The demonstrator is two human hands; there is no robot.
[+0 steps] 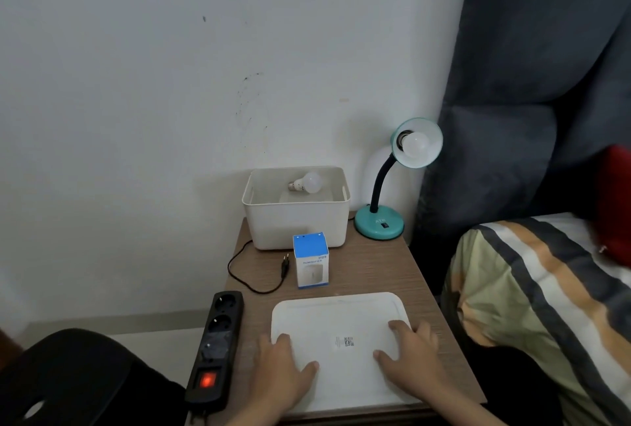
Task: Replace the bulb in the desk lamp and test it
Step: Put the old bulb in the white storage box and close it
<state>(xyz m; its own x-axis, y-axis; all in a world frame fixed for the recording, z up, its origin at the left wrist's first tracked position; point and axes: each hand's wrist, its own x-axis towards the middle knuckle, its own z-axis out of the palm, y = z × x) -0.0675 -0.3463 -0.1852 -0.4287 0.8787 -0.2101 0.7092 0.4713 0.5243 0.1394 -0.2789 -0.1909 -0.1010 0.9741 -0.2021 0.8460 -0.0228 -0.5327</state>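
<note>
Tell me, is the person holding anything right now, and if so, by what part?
Nothing is held. The left hand and the right hand both lie flat, palms down, on the white tray. They rest on it without gripping it.

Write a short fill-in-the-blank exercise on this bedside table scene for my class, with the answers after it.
1. The spare bulb lies inside the white ____.
2. The lamp plug lies on the table, not pushed into the power ____.
3. Both hands, left and right, rest flat on the white ____.
4. The desk lamp has a base coloured ____.

Answers: bin; strip; tray; teal
</note>
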